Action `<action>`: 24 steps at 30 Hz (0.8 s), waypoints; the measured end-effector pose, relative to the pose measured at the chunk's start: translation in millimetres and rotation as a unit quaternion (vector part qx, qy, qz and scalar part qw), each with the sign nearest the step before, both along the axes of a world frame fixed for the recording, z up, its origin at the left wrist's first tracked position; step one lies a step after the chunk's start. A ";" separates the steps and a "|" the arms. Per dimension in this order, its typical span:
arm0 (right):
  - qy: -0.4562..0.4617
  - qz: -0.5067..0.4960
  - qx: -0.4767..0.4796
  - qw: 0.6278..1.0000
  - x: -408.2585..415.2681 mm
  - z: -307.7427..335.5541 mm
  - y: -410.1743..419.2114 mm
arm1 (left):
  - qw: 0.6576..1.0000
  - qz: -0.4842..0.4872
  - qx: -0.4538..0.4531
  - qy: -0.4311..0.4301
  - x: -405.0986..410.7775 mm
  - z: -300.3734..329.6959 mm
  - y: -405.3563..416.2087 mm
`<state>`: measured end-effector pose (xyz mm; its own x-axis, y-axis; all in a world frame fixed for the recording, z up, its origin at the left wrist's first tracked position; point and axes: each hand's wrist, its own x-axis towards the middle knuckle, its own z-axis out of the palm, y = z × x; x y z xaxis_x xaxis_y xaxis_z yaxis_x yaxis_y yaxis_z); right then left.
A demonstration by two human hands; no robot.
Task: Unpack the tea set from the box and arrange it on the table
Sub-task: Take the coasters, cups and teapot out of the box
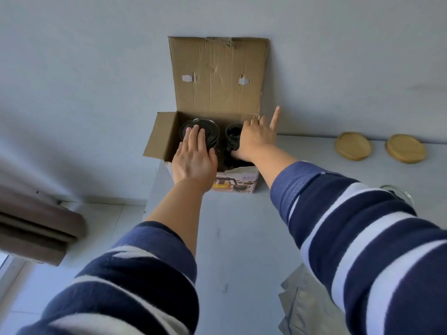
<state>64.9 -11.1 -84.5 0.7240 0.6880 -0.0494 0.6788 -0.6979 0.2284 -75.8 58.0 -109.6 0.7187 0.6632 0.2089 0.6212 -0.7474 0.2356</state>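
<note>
An open cardboard box (219, 76) stands at the far left corner of the white table (242, 238), its lid leaning on the wall. Inside at the left sits a round glass teapot (210, 128) with a dark top. My left hand (193, 157) lies flat on it, fingers together and extended. At the right inside the box stands a dark glass cup (232, 131). My right hand (254, 139) reaches into that side, thumb and fingers around the cup, index finger pointing up. What lies deeper in the box is hidden.
Two round wooden coasters (353, 146) (405, 148) lie at the far right by the wall. A glass piece (399, 193) peeks out behind my right sleeve. Grey packing paper (304, 308) lies at the near right. A brown curtain (36, 226) hangs at the left, off the table.
</note>
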 end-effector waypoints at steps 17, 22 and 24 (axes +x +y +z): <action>0.158 -0.014 0.372 0.915 -13.6 3.1 -25.5 | 1.000 0.002 -0.004 0.019 1.8 1.7 -2.0; 0.209 -0.034 0.486 0.848 -17.8 11.5 -40.5 | 1.000 0.006 -0.006 0.024 1.4 2.9 -3.2; 0.224 -0.048 0.499 0.836 -17.9 12.6 -50.8 | 0.999 0.003 -0.007 0.032 1.3 3.6 -4.2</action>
